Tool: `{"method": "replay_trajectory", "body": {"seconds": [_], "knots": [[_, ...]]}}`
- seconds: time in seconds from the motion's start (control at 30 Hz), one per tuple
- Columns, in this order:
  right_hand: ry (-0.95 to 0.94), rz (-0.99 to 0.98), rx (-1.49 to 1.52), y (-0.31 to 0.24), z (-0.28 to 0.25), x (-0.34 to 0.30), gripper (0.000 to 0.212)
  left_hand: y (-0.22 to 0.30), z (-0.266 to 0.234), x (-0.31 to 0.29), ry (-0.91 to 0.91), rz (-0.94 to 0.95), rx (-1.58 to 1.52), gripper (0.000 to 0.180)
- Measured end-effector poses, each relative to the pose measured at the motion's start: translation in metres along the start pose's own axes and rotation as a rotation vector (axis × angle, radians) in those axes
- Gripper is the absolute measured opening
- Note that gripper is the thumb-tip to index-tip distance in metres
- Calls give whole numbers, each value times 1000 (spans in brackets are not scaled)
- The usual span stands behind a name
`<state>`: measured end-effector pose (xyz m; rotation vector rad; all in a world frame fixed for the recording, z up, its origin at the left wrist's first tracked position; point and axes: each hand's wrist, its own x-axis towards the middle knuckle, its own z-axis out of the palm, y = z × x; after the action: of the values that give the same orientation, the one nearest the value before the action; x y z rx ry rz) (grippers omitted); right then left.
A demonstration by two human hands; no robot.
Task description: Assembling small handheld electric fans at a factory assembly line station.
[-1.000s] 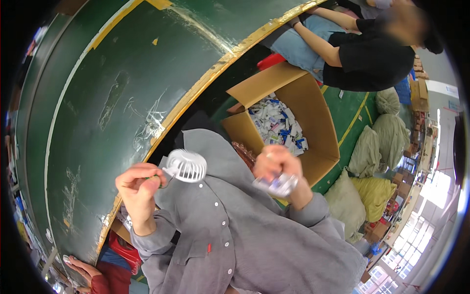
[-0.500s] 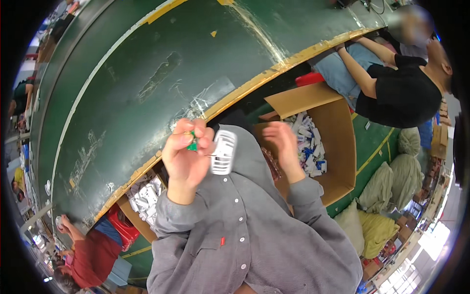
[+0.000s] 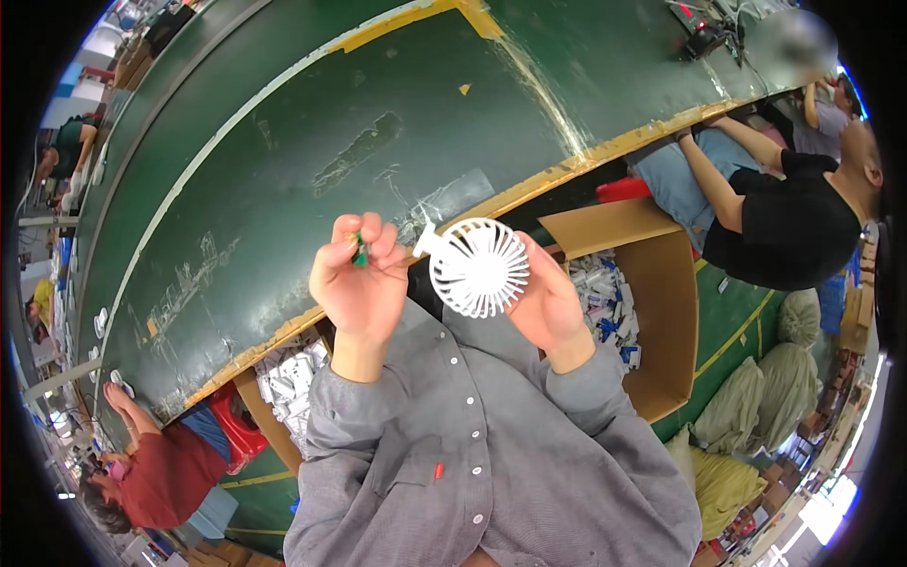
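Fan head (image 3: 479,267), white and slatted, is sitting between my left fingers (image 3: 385,243), which are pinching a green piece (image 3: 360,251), and my right fingers (image 3: 539,263), grip unclear, touching its right rim, its stub (image 3: 427,241) pointing left.

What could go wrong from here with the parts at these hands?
The white slatted fan part might slip, since the right hand shows only at its rim. The small green piece could drop from the left hand, whose fingertips pinch it. Both are held up and overlap the green bench near its edge in view, so either might miss it if dropped.
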<state>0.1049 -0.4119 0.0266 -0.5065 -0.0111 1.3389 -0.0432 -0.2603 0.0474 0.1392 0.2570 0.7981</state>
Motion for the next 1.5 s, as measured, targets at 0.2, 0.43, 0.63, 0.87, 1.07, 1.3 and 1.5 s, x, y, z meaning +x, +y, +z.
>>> {"method": "replay_trajectory", "body": {"seconds": [0.2, 0.43, 0.63, 0.87, 1.07, 1.3, 1.5], "knots": [[62, -194, -27, -38, 12, 13, 33, 10, -13, 45, 24, 334, 1071, 47], [45, -449, -26, -99, 7, 15, 38, 126, -71, 124, 80, 848, 2113, 39], [-116, -499, 109, -136, -18, 17, 44, 190, -124, 146, 364, 978, 2451, 36], [44, -707, -67, -196, -69, 52, 38, 186, -133, 153, 439, 866, 2557, 41], [740, -1201, -1320, -279, -137, 153, 13, 184, -125, 149, 482, 842, 2553, 39], [976, -916, -2273, -333, -161, 220, 22, 191, -121, 135, 431, 990, 2544, 37], [1061, -847, -2481, -359, -183, 219, 31, 180, -118, 148, 415, 1090, 2432, 35]]}}
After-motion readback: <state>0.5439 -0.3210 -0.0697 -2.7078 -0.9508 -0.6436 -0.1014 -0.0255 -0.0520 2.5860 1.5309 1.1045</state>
